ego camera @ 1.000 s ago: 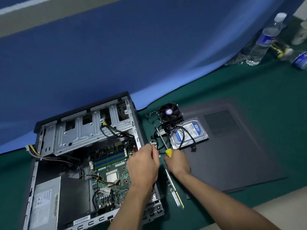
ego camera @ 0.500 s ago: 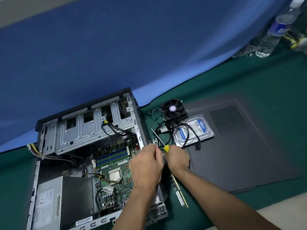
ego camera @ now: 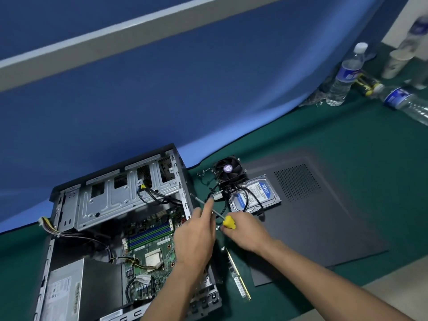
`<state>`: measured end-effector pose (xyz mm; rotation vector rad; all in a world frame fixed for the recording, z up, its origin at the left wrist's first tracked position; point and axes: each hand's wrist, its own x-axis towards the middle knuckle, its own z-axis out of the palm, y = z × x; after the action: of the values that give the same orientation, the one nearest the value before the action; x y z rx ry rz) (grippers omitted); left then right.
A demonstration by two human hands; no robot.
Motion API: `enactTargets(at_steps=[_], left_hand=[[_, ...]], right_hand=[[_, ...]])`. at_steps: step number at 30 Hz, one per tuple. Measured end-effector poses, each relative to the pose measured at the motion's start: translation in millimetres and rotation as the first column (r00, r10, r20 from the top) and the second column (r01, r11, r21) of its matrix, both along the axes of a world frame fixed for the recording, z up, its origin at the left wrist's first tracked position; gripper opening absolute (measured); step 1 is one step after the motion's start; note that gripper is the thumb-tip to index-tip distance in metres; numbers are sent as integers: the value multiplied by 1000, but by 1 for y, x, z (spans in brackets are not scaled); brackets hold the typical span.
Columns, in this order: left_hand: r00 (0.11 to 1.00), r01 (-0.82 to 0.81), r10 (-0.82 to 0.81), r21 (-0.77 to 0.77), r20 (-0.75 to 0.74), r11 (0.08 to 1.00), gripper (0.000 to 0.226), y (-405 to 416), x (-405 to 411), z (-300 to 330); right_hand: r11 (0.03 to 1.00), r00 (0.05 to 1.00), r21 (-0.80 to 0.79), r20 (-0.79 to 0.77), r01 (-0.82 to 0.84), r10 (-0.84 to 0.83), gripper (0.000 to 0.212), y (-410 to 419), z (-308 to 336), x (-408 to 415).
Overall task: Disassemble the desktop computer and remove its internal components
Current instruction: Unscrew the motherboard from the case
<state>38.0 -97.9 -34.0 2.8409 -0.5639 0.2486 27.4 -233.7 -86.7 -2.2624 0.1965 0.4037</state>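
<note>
Green mat, right hand (ego camera: pixel 245 230) gripping screwdriver (ego camera: pixel 228 221) — left hand (ego camera: pixel 196 237) pinching its shaft, beside case (ego camera: pixel 115 193).

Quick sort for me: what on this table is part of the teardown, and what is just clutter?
Job:
computer case with motherboard and power supply
screwdriver in right hand
left hand
CPU fan
hard drive
RAM stick
side panel

Clutter:
upright water bottle
lying water bottle
paper cup
</note>
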Motion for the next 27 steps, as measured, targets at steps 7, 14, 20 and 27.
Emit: enactTargets(at_steps=[7,14,20,27], left_hand=[[991,90,-89,0,95,996,21,28,10,15],[994,-77,81,-64,67,995,15,90,19,26],[970,-207,167,-237,-179,949,16,141,22,23],[937,-288,249,-141,-244,947,22,214,30,9]], right_hand=[[989,997,137,-44,-51,57,23,-5,45,5],[920,996,392,-81,-13,48,17,17,89,20],[784,976,588,-43,198,-213,20,63,117,27],[994,962,105,263,41,-67,18,109,136,36]])
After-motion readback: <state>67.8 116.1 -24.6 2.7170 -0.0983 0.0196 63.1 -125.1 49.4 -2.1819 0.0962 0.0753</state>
